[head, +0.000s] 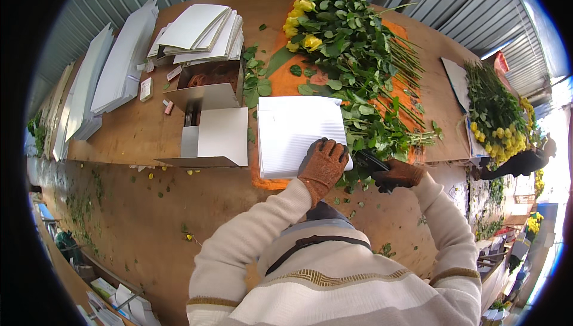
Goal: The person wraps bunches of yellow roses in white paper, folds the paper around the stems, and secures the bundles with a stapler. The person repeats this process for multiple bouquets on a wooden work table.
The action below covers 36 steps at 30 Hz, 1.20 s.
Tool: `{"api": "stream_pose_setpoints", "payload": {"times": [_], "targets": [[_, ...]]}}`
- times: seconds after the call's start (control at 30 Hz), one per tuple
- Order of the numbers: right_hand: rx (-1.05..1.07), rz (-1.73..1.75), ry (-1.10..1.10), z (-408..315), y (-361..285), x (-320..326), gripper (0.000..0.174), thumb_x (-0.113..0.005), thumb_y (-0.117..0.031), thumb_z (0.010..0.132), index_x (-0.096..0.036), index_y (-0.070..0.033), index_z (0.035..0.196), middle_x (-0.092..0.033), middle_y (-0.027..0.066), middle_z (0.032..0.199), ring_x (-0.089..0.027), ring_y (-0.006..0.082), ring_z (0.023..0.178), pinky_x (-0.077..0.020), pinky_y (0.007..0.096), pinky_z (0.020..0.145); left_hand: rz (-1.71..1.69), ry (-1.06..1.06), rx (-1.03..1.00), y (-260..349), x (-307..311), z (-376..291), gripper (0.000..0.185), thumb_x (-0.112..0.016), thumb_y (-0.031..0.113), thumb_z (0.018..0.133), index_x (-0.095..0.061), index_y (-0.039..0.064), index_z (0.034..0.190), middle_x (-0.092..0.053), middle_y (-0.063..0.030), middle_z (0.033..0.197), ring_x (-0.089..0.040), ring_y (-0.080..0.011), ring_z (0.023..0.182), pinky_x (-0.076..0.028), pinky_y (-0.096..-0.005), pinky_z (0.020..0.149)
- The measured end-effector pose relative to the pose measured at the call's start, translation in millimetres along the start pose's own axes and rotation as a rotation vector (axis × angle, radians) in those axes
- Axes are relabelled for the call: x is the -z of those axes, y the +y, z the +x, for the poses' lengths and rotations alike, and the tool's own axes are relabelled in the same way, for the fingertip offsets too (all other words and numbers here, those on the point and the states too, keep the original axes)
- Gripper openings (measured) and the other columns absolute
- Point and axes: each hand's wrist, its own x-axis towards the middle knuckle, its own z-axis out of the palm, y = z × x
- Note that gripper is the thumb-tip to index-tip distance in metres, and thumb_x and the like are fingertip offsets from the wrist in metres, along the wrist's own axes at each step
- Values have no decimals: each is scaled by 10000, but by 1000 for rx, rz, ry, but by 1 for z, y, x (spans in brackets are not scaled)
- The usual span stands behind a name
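Observation:
My left hand (pixel 324 165), in a brown work glove with dark fingertips, grips the right side of a white corrugated cardboard sheet (pixel 297 133). That sheet is folded over, its ribbed face up, at the table's front edge. Just right of it, my right hand (pixel 398 173), gloved too, is closed around a black hand tool (pixel 372 163); the glove hides part of it, so its exact kind is unclear. Green leafy stems (pixel 380 133) emerge from the cardboard's right side beside the tool. Whether blooms lie inside the fold is hidden.
Yellow roses (pixel 309 41) are heaped behind on an orange cloth (pixel 286 73). Left stand an open metal box (pixel 215 138), a cardboard stack (pixel 197 28) and tall white sheets (pixel 127 57). More roses (pixel 497 111) lie at right, near a person in dark clothing (pixel 515 162).

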Motion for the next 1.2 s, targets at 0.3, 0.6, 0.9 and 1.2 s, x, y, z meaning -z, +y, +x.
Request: {"api": "stream_pose_setpoints", "payload": {"times": [0.3, 0.6, 0.9, 1.2], "targets": [[-27, 32, 48, -58, -58, -54, 469, -705, -396, 915, -675, 44, 1076, -710, 84, 810, -709, 155, 731, -576, 303, 640, -47, 64, -90, -8, -11, -9, 155, -668, 146, 859, -721, 60, 976, -633, -98, 1086, -576, -288, 1114, -469, -480, 1000], [-155, 127, -12, -33, -79, -54, 482, -688, -492, 926, -645, -14, 969, -677, 78, 769, -709, 181, 698, -602, 325, 615, -150, 117, -3, 1, -10, -10, 178, -656, 124, 864, -685, 45, 1021, -639, -96, 1081, -598, -298, 1158, -520, -441, 988], [-94, 51, -43, -23, -72, -53, 500, -668, -478, 932, -581, -27, 1127, -623, 62, 669, -618, 170, 518, -513, 316, 453, -208, 48, 32, 0, -4, -9, 170, -657, 129, 851, -668, 59, 1006, -632, -92, 1089, -609, -275, 1145, -556, -397, 940], [142, 373, -81, -16, 62, -27, 539, -672, -465, 946, -569, -16, 1224, -663, 75, 867, -687, 158, 716, -574, 306, 637, -175, -154, -27, 6, 11, 5, 405, -722, 305, 823, -687, 102, 1171, -597, -120, 1272, -536, -324, 1228, -432, -491, 1056]]}}
